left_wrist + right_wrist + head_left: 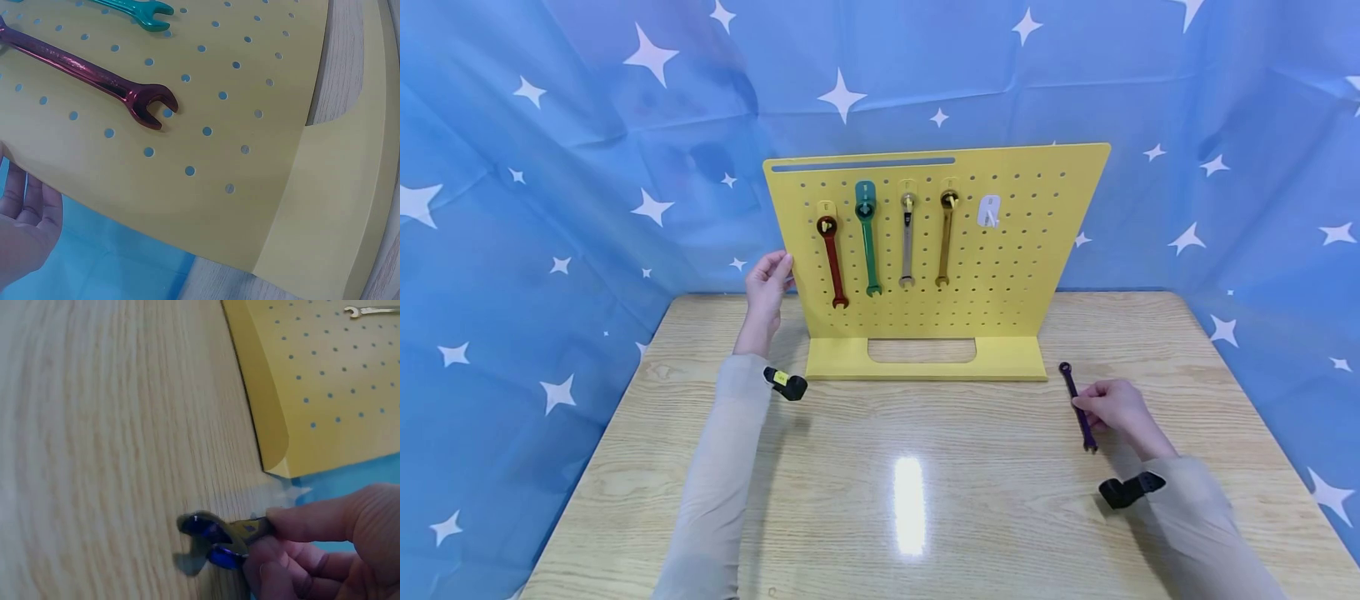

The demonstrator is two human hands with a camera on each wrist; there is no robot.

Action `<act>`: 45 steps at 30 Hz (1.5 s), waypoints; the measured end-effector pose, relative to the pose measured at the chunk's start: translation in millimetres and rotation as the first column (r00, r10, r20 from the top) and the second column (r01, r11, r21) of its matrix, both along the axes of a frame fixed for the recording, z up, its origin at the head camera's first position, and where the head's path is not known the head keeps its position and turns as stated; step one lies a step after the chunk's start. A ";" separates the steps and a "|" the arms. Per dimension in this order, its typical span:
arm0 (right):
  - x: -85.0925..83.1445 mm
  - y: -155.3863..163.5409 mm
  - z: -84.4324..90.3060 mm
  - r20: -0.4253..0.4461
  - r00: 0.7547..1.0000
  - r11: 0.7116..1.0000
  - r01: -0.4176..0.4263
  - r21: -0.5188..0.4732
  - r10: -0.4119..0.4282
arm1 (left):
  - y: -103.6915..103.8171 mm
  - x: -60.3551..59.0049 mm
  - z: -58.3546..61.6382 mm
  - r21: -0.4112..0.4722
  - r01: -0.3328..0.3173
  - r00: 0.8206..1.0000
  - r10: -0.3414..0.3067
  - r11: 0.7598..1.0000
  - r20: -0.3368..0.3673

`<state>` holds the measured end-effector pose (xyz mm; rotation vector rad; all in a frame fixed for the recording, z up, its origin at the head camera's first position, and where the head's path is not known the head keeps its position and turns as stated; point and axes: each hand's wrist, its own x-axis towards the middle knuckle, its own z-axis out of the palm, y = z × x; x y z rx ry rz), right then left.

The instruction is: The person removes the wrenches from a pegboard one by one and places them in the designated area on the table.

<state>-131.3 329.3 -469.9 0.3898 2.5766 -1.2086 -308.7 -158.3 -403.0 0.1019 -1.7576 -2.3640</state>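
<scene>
A yellow pegboard (925, 308) stands upright on the table. My left hand (767, 287) grips its left edge, thumb at the front; in the left wrist view the fingers (31, 203) of that hand are at the edge. My right hand (1112, 408) pinches a dark purple combination wrench (1078, 408) by its shank, right of the board's base. The wrench's open end (215, 537) points toward the right wrist camera. On the board hang a red wrench (833, 267), a green wrench (869, 250), a silver wrench (907, 246) and a gold wrench (945, 242).
A white hook plate (988, 211) with no wrench on it sits right of the gold wrench. The wooden table (850, 500) extends in front of the board. A blue curtain (910, 100) with white stars hangs behind and at both sides.
</scene>
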 end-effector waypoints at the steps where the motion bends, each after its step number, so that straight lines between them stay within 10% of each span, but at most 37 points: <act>1: -0.6 0.3 0.4 0.006 1.000 1.000 -0.003 0.011 0.003 | 0.1 0.0 0.0 0.001 -0.001 1.000 0.001 1.000 0.002; 17: -1.3 3.2 -4.8 -0.055 0.998 0.998 -0.002 0.065 0.006 | -0.4 -0.2 -1.0 -0.018 -0.018 1.000 0.018 1.000 0.015; 25: -7.3 -2.0 4.8 -0.269 0.963 0.995 0.022 0.099 0.005 | 0.0 -0.4 1.3 -0.017 -0.011 0.999 0.011 1.000 0.032; 45: -50.1 -52.9 52.7 -0.411 0.909 0.970 -0.036 -0.240 -0.068 | 0.6 -0.8 -0.6 -0.003 -0.006 1.000 0.006 1.000 0.011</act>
